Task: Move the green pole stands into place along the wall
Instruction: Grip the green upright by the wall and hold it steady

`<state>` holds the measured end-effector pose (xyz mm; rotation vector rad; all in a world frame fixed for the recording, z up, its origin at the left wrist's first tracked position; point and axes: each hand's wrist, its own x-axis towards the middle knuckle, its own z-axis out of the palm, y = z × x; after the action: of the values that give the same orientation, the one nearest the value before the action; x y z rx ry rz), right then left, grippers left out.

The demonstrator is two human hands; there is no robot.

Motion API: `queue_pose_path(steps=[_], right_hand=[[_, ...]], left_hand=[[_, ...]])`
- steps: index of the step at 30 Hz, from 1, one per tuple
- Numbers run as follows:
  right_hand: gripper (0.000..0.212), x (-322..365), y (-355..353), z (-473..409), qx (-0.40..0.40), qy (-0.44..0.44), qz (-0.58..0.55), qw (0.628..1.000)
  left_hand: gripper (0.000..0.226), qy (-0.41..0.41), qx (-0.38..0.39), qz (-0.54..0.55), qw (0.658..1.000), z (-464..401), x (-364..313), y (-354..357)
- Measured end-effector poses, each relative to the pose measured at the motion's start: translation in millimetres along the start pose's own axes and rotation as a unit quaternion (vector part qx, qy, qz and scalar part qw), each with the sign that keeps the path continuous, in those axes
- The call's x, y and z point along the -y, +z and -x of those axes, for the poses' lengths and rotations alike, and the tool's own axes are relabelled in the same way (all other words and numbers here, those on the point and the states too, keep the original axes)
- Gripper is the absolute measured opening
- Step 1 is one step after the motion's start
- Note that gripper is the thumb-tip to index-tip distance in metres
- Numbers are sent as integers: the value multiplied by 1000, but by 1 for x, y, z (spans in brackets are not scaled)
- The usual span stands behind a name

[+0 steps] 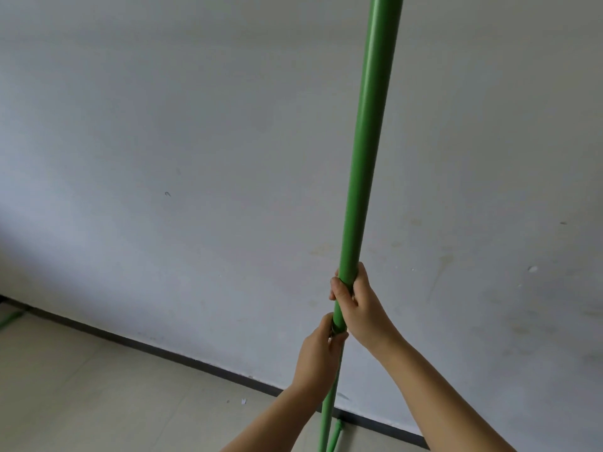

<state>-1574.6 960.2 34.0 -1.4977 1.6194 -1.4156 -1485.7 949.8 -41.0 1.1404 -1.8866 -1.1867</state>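
As seen, both hands (pixel 339 321) tight round pole (pixel 365 158).

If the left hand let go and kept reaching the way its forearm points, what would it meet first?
Past the green pole, the left hand would most likely reach the grey wall; nothing else shows between, though depth is hard to judge.

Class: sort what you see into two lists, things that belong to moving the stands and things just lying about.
Job: green pole stand; left hand; right hand; wall.
Lying about: white scraps on the floor; green piece at far left.
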Motion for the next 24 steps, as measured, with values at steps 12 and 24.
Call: queue_pose_path(steps=[12, 24], right_hand=[[18, 4, 22, 10, -128, -14, 1, 992], [10, -11, 1, 13, -15, -79, -31, 996]], left_hand=[[22, 42, 26, 4, 999, 8, 17, -6], [23, -4, -49, -8, 999, 19, 8, 14]])
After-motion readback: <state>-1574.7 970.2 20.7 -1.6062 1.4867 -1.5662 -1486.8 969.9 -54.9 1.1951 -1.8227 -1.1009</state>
